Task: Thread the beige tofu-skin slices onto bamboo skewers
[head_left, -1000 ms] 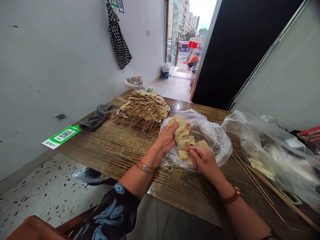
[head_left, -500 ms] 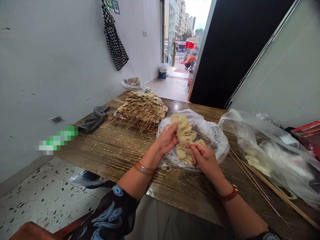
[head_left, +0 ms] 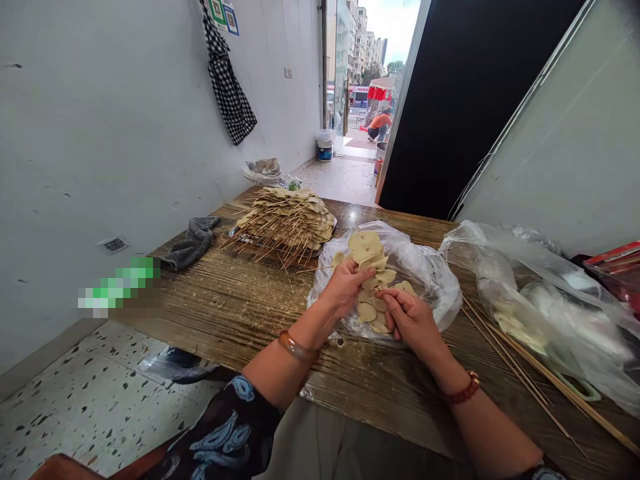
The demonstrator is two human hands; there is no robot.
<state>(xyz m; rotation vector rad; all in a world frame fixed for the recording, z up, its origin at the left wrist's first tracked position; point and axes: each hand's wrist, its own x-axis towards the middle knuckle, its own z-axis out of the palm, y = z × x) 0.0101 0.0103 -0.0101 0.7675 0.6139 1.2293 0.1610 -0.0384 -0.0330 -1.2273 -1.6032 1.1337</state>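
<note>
A heap of pale yellow round slices (head_left: pixel 367 248) lies on an opened clear plastic bag (head_left: pixel 430 273) in the middle of the wooden table (head_left: pixel 240 300). My left hand (head_left: pixel 345 288) reaches in from the left, its fingertips pinched on slices at the middle of the heap. Just to its right, my right hand (head_left: pixel 413 321) has its fingers curled and pinches a slice at the near side of the heap. The two hands' fingertips almost touch. Whether a skewer is in either hand is hidden.
A tray stacked with skewered slices (head_left: pixel 290 217) stands at the far left of the table, a grey rag (head_left: pixel 193 241) beside it. Loose bamboo skewers (head_left: pixel 520 373) and more plastic bags (head_left: pixel 540 300) lie to the right. A wall runs along the left; a person crouches outside the doorway (head_left: pixel 379 124).
My left hand has drawn back from the top of the heap toward its middle, closer to my right hand. The right hand has stayed in place.
</note>
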